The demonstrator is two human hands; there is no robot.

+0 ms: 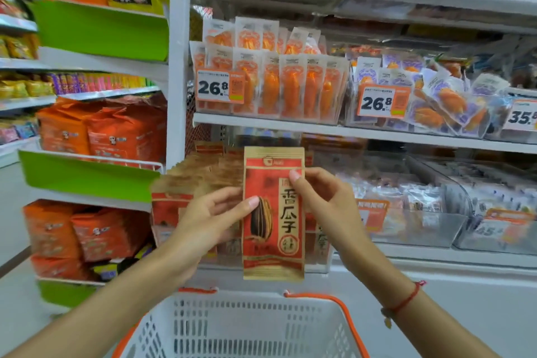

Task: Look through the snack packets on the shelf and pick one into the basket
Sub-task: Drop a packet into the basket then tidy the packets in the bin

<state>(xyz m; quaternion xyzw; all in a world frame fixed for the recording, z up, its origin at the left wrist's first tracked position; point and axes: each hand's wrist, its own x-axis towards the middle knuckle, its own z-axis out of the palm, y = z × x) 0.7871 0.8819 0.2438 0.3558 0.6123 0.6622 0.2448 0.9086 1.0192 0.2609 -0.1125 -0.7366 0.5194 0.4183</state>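
A red and tan sunflower seed packet [274,229] stands upright in the air in front of the lower shelf. My left hand [212,219] pinches its left edge, thumb on the front. My right hand [322,197] pinches its right edge near the top. Behind it, a row of like seed packets [191,183] stands in a clear bin on the lower shelf. The white basket [250,325] with orange handles hangs below the held packet, close to me.
The shelf above holds orange snack packets [273,78] and purple ones [436,99] behind price tags. Clear bins with pale packets [412,197] fill the lower right. Orange bags [98,131] sit on green-edged shelves at the left.
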